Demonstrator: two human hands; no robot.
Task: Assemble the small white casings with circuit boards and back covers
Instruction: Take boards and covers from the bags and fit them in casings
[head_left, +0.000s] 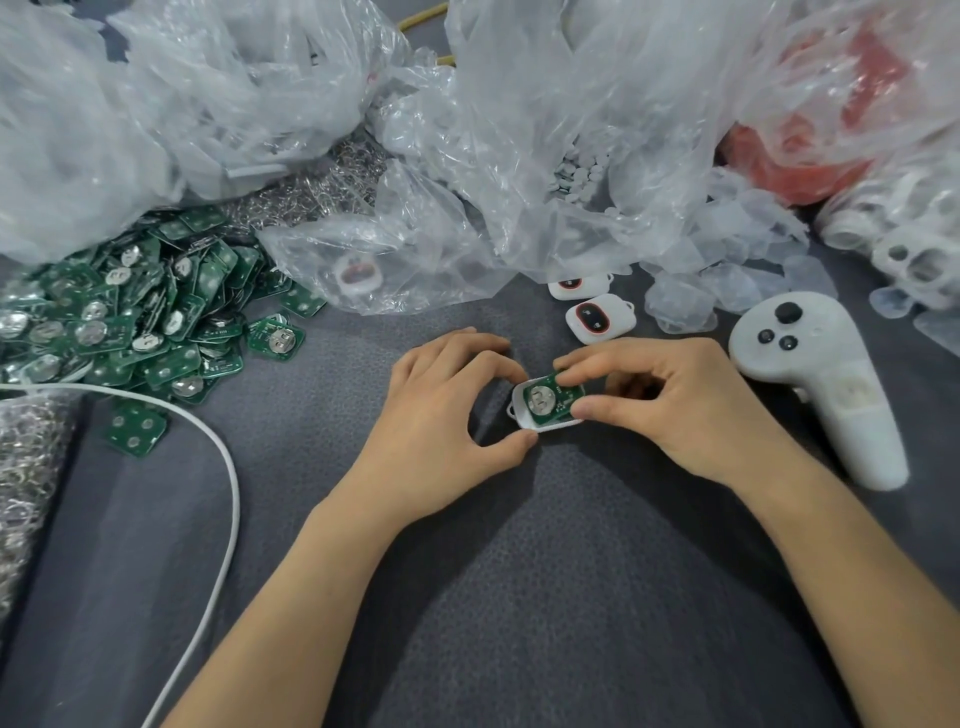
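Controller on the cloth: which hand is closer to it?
The right. The right hand, pinching the board in the casing, sits just beside the controller without touching it. The left hand holds the casing's other end, farther off.

One view only, worn on the head, looking forward and steeply down over both forearms (they run in from the bottom edge). It's close in: the left hand (447, 410) and right hand (670, 405) sit just above centre, with the white casing (545, 425) and circuit board (548, 402) between them. The wide lens bends the edges. Plastic bags (545, 130) fill the far top, grey fabric surface (571, 597) the near bottom.
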